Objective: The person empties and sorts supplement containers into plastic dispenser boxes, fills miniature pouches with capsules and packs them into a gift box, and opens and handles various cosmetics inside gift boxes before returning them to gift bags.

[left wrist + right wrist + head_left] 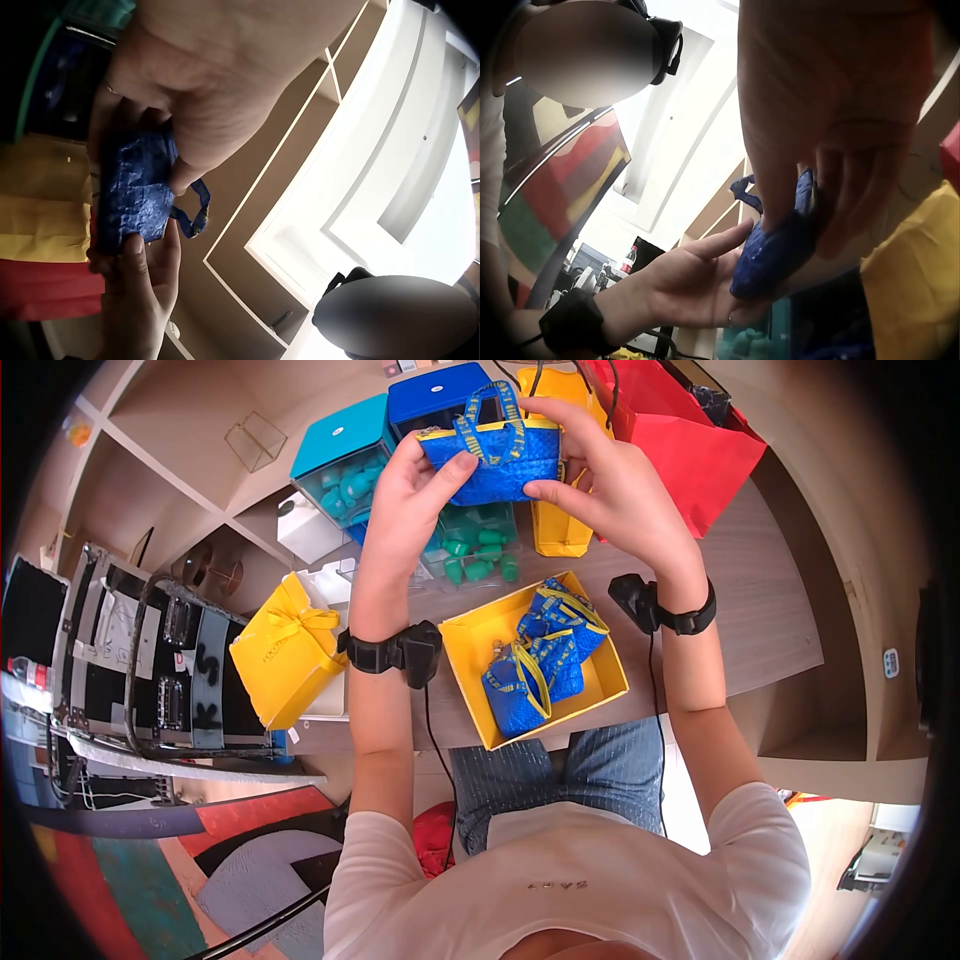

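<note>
Both hands hold up a small blue woven tote bag [512, 482] with yellow trim and patterned handles, above the table's far side. My left hand [400, 510] grips its left end, thumb on the near face and fingers behind. At the other end, my right hand [632, 490] pinches the bag with the thumb low on the near face. The left wrist view shows the blue bag [139, 187] between both hands; in the right wrist view the bag [769, 259] lies against the left palm. Below, a yellow open box [605, 682] contains several similar blue bags [515, 695].
Behind the hands stand a teal-lidded bin [340, 435] and a blue-lidded bin [435, 392]. A yellow bag [562, 528] and a red paper bag [680, 460] are at the back right. Left of the open box sits a yellow piece with a bow [285, 655]. Cables hang from both wrist cameras.
</note>
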Action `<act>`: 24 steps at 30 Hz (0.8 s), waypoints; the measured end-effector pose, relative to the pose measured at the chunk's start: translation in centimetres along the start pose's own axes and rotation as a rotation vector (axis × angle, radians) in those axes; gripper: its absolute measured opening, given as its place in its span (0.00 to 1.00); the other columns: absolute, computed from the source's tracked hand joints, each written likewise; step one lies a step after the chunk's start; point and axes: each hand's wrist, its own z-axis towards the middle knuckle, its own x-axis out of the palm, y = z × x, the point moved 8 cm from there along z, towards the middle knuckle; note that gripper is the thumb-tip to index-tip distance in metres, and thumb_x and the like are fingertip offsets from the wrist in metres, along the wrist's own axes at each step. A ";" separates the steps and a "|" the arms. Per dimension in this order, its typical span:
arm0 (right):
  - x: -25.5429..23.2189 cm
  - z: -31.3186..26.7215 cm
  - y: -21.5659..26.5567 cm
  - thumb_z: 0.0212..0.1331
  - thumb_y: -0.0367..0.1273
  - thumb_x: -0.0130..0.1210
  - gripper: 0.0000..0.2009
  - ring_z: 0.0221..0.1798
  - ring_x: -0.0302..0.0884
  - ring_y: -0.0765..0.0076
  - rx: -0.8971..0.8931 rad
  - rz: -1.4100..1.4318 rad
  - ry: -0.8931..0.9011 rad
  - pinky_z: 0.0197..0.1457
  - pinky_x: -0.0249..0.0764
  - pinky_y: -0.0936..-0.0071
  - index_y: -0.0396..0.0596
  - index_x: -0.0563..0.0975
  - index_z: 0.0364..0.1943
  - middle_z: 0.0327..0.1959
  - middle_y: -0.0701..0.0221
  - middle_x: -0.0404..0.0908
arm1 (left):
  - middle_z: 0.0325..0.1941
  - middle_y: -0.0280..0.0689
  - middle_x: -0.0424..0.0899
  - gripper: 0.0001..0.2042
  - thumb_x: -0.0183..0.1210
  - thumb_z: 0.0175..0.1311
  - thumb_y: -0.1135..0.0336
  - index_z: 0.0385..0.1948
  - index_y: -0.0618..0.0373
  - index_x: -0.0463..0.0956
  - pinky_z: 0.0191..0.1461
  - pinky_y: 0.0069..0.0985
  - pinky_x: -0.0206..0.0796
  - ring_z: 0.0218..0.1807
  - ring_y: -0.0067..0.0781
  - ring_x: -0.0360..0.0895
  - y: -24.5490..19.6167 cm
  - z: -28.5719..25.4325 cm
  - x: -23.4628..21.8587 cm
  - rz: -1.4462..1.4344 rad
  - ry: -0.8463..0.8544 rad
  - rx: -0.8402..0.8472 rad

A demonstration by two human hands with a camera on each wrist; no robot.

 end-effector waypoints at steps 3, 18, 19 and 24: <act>0.1 -0.1 0.1 0.57 0.34 0.71 0.34 0.34 0.84 0.63 -0.022 -0.054 0.020 0.38 0.79 0.70 0.58 0.69 0.70 0.33 0.65 0.83 | 0.53 0.38 0.84 0.17 0.67 0.70 0.65 0.53 0.61 0.75 0.61 0.26 0.73 0.54 0.24 0.80 0.1 0.1 -0.1 -0.017 0.013 0.009; 1.3 -0.6 0.5 0.48 0.32 0.72 0.35 0.51 0.86 0.55 -0.054 -0.156 0.180 0.51 0.84 0.64 0.55 0.73 0.66 0.53 0.63 0.84 | 0.52 0.38 0.80 0.22 0.60 0.44 0.91 0.42 0.57 0.73 0.70 0.30 0.68 0.61 0.33 0.77 -2.3 -0.9 1.6 0.210 0.379 0.272; 1.3 -0.6 0.6 0.48 0.33 0.72 0.36 0.51 0.86 0.54 -0.054 -0.158 0.185 0.52 0.84 0.64 0.55 0.73 0.66 0.55 0.62 0.83 | 0.52 0.38 0.80 0.22 0.60 0.44 0.91 0.42 0.57 0.73 0.70 0.30 0.68 0.61 0.33 0.77 -2.3 -0.9 1.7 0.210 0.379 0.272; 1.1 -0.7 0.8 0.48 0.33 0.70 0.35 0.53 0.85 0.52 -0.081 -0.183 0.172 0.53 0.83 0.63 0.54 0.73 0.66 0.56 0.61 0.83 | 0.53 0.38 0.80 0.22 0.58 0.44 0.91 0.42 0.57 0.73 0.70 0.30 0.68 0.62 0.33 0.77 -2.7 -1.1 1.9 0.191 0.392 0.272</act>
